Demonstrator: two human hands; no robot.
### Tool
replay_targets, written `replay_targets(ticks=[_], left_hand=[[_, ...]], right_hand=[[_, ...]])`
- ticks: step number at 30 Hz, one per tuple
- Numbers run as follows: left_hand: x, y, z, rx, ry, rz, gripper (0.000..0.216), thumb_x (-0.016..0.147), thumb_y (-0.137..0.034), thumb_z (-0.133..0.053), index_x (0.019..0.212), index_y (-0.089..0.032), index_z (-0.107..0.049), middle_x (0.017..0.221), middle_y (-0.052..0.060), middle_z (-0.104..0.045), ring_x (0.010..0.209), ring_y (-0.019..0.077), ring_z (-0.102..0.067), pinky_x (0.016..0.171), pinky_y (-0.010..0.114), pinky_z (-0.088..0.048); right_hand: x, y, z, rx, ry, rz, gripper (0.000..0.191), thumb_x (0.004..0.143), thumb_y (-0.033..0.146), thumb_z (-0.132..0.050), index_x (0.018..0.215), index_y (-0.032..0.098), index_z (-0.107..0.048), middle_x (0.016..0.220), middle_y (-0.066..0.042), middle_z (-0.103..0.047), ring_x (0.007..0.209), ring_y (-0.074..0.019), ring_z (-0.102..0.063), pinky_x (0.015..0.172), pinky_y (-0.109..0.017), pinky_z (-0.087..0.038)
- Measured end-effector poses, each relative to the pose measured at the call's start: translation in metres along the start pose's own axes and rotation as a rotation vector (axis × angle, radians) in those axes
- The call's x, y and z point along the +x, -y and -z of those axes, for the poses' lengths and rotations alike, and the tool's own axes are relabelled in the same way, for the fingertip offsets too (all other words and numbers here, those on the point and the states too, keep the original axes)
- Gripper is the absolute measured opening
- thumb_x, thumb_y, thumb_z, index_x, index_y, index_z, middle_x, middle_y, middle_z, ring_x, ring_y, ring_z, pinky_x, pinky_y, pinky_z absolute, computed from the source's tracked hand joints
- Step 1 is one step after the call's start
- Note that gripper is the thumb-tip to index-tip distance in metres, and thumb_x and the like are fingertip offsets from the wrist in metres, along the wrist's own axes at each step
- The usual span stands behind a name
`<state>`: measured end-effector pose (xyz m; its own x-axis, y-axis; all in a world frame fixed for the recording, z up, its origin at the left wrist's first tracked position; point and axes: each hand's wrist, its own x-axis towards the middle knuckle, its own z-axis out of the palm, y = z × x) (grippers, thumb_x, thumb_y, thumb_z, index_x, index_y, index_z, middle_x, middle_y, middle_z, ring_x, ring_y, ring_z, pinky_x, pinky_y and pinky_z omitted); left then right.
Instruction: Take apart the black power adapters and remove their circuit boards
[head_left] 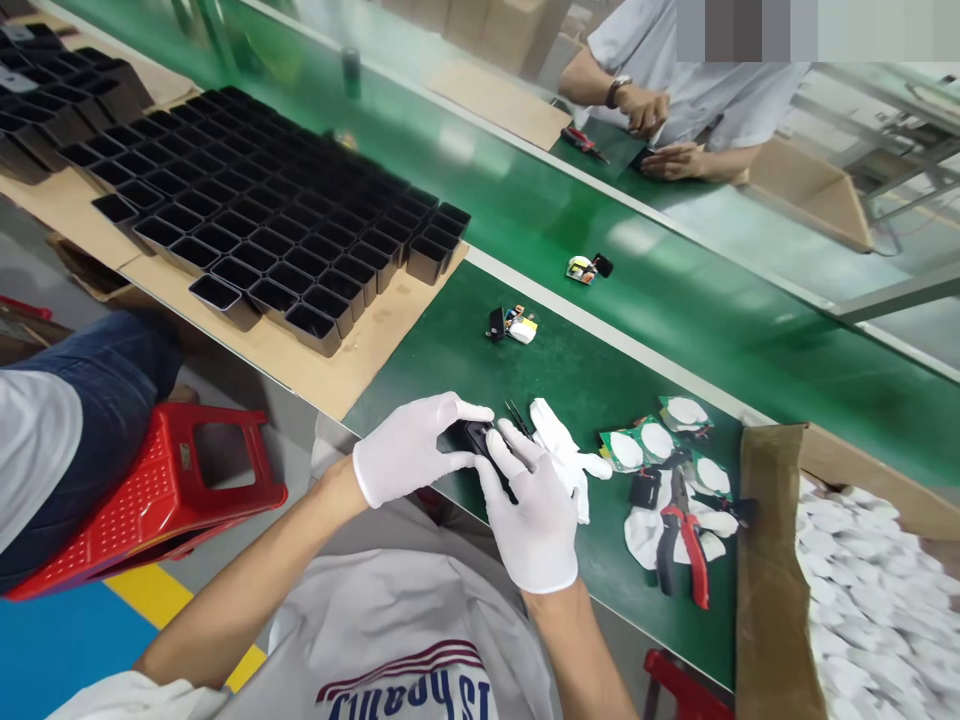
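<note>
Both my hands wear white gloves and meet at the bench's near edge. My left hand (420,448) pinches a small black plastic part (475,436) between thumb and forefinger. From the other side, my right hand (534,515) has its fingers closed on the same part, covering some of it. Just beyond lie dark tweezers (517,418) and a loose white glove (559,450). A small electronic assembly (517,326) with a black end piece rests farther up the green mat. To the right, red-and-black pliers (682,545) lie near several circuit boards (637,446) with round white pads.
Rows of open black cases (255,220) stand on cardboard at left. Another assembly (583,268) sits on the green conveyor (675,300). A carton (772,560) of white pieces borders the right. A person (697,100) works opposite; a red stool (187,490) stands at left.
</note>
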<state>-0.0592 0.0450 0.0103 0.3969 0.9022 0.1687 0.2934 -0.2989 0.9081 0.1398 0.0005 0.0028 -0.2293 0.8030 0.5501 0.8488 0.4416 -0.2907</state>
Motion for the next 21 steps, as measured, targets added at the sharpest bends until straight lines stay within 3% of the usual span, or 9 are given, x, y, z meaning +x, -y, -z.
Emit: replay_targets(ticks=[5, 8, 16, 21], left_hand=[[0.000, 0.001, 0.000, 0.007, -0.006, -0.012, 0.045, 0.089, -0.020, -0.084, 0.130, -0.026, -0.069, 0.120, 0.005, -0.077, 0.113, 0.0234, -0.075, 0.105, 0.039, -0.059], [0.000, 0.003, 0.001, 0.004, -0.009, -0.016, 0.047, 0.089, -0.018, -0.083, 0.133, -0.026, -0.068, 0.122, 0.006, -0.077, 0.115, 0.0242, -0.075, 0.106, 0.040, -0.059], [0.002, 0.009, 0.001, -0.102, 0.019, 0.020, 0.052, 0.088, -0.013, -0.077, 0.138, -0.025, -0.066, 0.138, 0.007, -0.074, 0.129, 0.0257, -0.071, 0.117, 0.042, -0.054], [0.002, 0.009, 0.004, -0.198, -0.023, 0.065, 0.048, 0.094, -0.016, -0.066, 0.141, -0.020, -0.058, 0.132, 0.010, -0.077, 0.126, 0.0243, -0.072, 0.115, 0.043, -0.055]], right_hand=[[0.005, -0.007, -0.003, -0.116, 0.050, 0.106, 0.031, 0.110, 0.033, -0.055, 0.118, 0.025, -0.084, 0.122, -0.014, -0.081, 0.088, -0.0279, -0.081, 0.072, -0.041, -0.068], [0.010, -0.009, -0.003, -0.118, 0.070, 0.131, 0.033, 0.109, 0.033, -0.054, 0.111, 0.023, -0.085, 0.119, -0.015, -0.082, 0.088, -0.0278, -0.081, 0.069, -0.038, -0.066], [0.011, -0.012, -0.004, -0.134, 0.062, 0.136, 0.022, 0.103, 0.032, -0.067, 0.118, 0.029, -0.083, 0.123, -0.008, -0.081, 0.093, -0.0254, -0.081, 0.074, -0.035, -0.067], [0.020, -0.001, 0.010, -0.098, -0.038, 0.135, 0.018, 0.104, 0.028, -0.069, 0.117, 0.026, -0.081, 0.115, -0.006, -0.082, 0.102, -0.0225, -0.081, 0.088, -0.033, -0.067]])
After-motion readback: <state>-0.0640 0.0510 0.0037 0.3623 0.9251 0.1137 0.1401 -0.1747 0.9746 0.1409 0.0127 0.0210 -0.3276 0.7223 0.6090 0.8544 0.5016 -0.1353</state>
